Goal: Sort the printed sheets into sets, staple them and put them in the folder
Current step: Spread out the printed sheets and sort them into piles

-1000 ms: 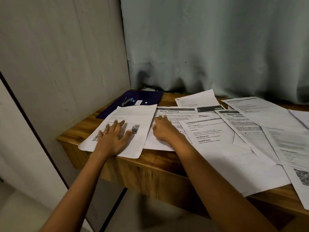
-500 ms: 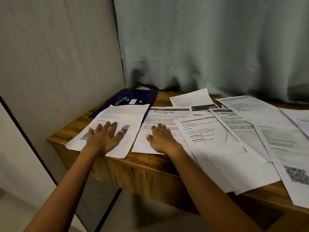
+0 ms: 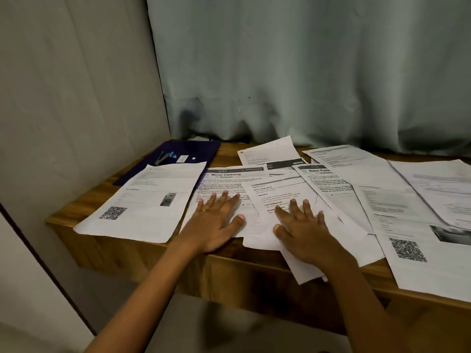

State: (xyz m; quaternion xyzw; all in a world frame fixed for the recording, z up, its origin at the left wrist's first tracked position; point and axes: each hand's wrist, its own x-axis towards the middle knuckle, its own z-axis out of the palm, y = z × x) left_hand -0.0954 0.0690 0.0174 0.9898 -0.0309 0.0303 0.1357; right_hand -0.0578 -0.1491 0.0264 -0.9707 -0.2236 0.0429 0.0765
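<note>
**A:** Where are we?

**B:** At a wooden table (image 3: 142, 261) set in a corner, with a pale curtain (image 3: 305, 72) behind it and a plain wall to the left. Printed sheets lie loose and overlapping across most of the top.

**A:** And the hands?

**B:** Both are palm down, with the fingers straight and spread and nothing gripped. The left hand (image 3: 216, 222) presses on the "Mirror Cleaning" sheet (image 3: 229, 179). The right hand (image 3: 305, 233) rests on the text sheet (image 3: 277, 192) that overlaps it.

**A:** Folder? Stapler?

**B:** The dark blue folder (image 3: 201, 154) lies at the back left, its near edge under the QR-code sheet (image 3: 142, 207). The stapler (image 3: 163, 157) sits on top of the folder, well apart from both hands.

**A:** Which step, then?

**B:** Sorting, I'd judge, and early. No squared stack is visible, and I can't make out any staples.

**A:** What does the next move call for?

**B:** Probably reading the headings, then sliding the text sheet clear of its neighbours. Flat paper is hard to pinch, but that sheet overhangs the front edge, which gives a place to lift it. Dragging it carelessly could pull the sheets beneath along.
</note>
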